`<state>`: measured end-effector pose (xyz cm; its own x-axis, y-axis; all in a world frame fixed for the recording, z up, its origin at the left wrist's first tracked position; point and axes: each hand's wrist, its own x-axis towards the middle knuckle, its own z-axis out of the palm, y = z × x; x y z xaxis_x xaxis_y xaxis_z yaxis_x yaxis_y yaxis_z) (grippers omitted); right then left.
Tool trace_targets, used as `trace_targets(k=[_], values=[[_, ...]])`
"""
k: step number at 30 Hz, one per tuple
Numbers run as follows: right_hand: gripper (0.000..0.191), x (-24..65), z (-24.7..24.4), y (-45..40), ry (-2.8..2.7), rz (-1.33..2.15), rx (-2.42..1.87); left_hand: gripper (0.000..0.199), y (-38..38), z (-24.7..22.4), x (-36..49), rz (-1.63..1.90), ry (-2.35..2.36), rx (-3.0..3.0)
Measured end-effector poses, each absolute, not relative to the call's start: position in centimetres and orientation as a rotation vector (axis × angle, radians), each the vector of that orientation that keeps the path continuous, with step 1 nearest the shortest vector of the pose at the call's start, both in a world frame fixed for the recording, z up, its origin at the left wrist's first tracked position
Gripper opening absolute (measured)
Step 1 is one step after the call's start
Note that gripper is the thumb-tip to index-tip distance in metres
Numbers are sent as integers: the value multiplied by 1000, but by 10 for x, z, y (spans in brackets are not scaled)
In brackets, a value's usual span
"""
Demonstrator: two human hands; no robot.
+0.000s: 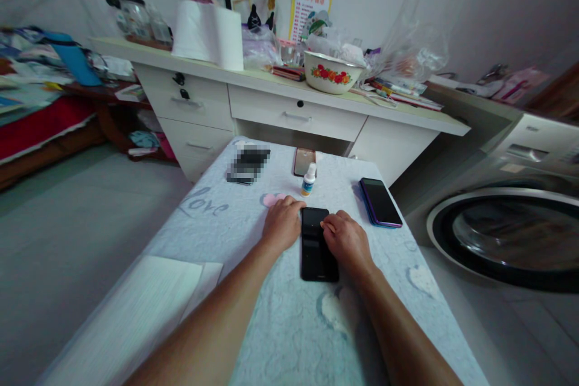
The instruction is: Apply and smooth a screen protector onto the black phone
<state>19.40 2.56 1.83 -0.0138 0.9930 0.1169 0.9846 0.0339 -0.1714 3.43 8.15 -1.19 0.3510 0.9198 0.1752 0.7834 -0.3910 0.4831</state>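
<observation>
A black smartphone (319, 247) lies face up on the cloth-covered table, its glossy screen catching reflections. My left hand (283, 223) rests against its upper left edge, the fingers bent and the thumb at the top corner, steadying it. Over the right part of the screen, my right hand (347, 240) is closed with its fingertips pinched together; what they hold, if anything, is too small to make out. Just beyond the phone stands a small spray bottle (308, 181) with a white cap. Behind that bottle lies another phone (304, 161).
Stacked phones (380, 202) lie near the table's right edge. A blurred-out dark item (248, 164) is at the far left. White boards (149, 295) lie along the left edge. Behind stands a white desk (266, 99) with a floral bowl (332, 75); a washing machine (506, 193) is on the right.
</observation>
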Motion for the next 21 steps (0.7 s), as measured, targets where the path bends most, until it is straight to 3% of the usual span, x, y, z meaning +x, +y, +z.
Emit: trace_targets(k=[21], values=[[16,196,16,19,-2102,96,-1994,39,81,-13,34,644,1492,2307]])
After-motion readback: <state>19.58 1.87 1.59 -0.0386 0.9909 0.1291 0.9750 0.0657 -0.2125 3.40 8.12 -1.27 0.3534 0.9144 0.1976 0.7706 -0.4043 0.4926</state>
